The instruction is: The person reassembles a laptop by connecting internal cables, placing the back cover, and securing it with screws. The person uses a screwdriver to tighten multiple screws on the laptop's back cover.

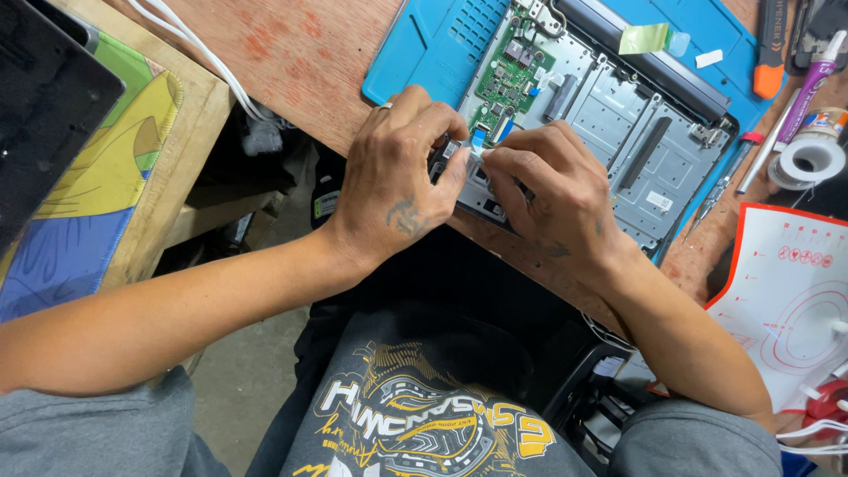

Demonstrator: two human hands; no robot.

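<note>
Pinching at the near edge of the opened laptop chassis (pixel 618 141), the left hand (pixel 397 177) and right hand (pixel 552 190) meet fingertip to fingertip over a small blue ribbon cable (pixel 478 138); the fingers close narrowly there, though what each actually grips cannot be told. The chassis overhangs the near edge of the wooden worktop (pixel 300 53). Just beyond the fingers sits a green circuit board (pixel 512 71). Underneath lies a blue mat (pixel 424 44). Toward the far right corner lie a tape roll (pixel 808 159) and an orange-tipped tool (pixel 768 49).
</note>
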